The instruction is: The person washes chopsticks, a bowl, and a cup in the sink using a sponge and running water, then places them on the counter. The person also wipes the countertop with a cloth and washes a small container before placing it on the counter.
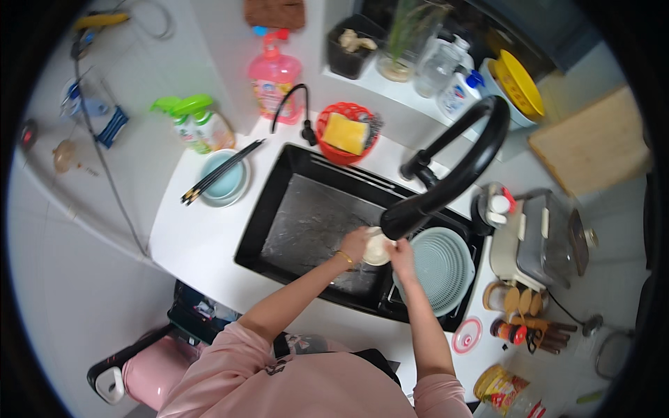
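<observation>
Both my hands grip a small cream-white bowl [376, 250] over the right part of the black sink [313, 219]. My left hand [356, 243], with a gold bracelet at the wrist, has the bowl's left side. On its right side is my right hand [401, 257], close beside a pale green colander [441, 269]. The head of the black faucet [405, 217] hangs just above the bowl and hides part of its rim. Whether water is running cannot be made out.
A red basket [339, 157] with a yellow sponge [346, 134] stands behind the sink. Black chopsticks [225, 170] lie across stacked bowls [238, 193] at left. Pink soap bottle [274, 78] and green-topped bottles [201, 125] stand behind. A knife block [543, 332] sits at right.
</observation>
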Available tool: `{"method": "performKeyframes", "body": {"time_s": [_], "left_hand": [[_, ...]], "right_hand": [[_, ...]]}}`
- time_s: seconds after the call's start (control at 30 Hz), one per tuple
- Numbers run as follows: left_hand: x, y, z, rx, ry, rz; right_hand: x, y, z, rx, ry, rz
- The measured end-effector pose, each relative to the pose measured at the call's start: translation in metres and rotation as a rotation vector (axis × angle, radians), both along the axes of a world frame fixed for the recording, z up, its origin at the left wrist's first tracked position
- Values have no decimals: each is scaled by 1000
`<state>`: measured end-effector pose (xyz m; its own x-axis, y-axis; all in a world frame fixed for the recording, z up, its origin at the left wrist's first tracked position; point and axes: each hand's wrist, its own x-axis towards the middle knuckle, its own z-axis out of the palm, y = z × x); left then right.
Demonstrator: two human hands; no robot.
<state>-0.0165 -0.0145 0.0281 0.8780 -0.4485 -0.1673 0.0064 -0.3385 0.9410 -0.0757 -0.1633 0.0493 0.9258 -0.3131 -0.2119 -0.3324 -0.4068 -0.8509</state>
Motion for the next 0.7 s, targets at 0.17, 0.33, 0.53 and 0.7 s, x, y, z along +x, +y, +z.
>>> {"method": "performKeyframes", "body": {"time_s": [0.17, 0.33, 0.53, 0.7], "left_hand": [[9, -4, 36, 0, 14, 91], [6, 9, 5, -553, 400, 437], [4, -7, 34, -749, 673, 807], [-8, -17, -12, -891, 460, 537]], "right_hand": [[25, 17, 4, -114, 11, 3], [36, 36, -6, -391, -217, 102], [27, 75, 47, -108, -367, -35], [22, 75, 62, -55, -394, 58]]}}
